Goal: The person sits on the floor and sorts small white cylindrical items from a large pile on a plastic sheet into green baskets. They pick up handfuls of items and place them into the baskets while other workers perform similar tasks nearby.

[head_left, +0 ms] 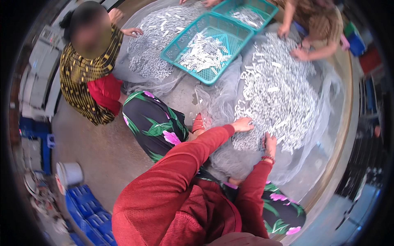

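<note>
A wide pile of small white and grey stick-like pieces (283, 98) is spread on a pale mesh net (234, 160) in front of me. My left hand (243, 124) rests at the pile's near left edge, its fingers stretched over the pieces. Close to its right, at the near edge, is my right hand (270, 144), with a red bracelet at the wrist. Its fingers are bent in among the pieces, and whatever they hold is too small to make out. Both red sleeves reach forward from below.
Beyond the pile, a green plastic basket (167, 52) holds white sticks, with another green basket (269, 21) behind it. Co-workers sit far left and far right, hands at the piles. A second pile (152, 53) lies far left. A white bucket (70, 173) stands beside blue crates (88, 211).
</note>
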Available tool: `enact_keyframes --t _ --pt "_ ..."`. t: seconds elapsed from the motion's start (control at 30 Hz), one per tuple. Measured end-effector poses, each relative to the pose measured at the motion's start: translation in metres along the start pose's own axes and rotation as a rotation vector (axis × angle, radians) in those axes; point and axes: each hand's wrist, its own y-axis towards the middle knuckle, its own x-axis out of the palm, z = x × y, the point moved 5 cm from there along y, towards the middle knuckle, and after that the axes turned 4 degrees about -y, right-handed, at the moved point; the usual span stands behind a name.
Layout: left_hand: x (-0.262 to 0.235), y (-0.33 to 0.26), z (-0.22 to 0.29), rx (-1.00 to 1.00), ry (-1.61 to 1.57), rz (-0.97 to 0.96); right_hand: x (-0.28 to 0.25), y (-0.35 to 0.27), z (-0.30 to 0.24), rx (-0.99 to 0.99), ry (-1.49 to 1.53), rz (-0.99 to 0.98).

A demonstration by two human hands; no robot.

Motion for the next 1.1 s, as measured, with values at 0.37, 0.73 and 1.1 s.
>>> enact_keyframes --t 0.37,0.73,1.1 --pt "0.029 -0.032 0.070 -0.800 -1.926 -0.021 0.051 -0.075 -0.123 -0.586 -1.161 -0.070" --pt "-0.228 0.077 0.076 0.028 -2.495 0.392 -0.050 -0.079 -0.152 -0.568 -0.715 0.182" --pt "0.011 0.055 0.048 -0.373 -0.350 -0.070 -0.044 -0.064 -0.135 -0.367 -0.570 0.159"
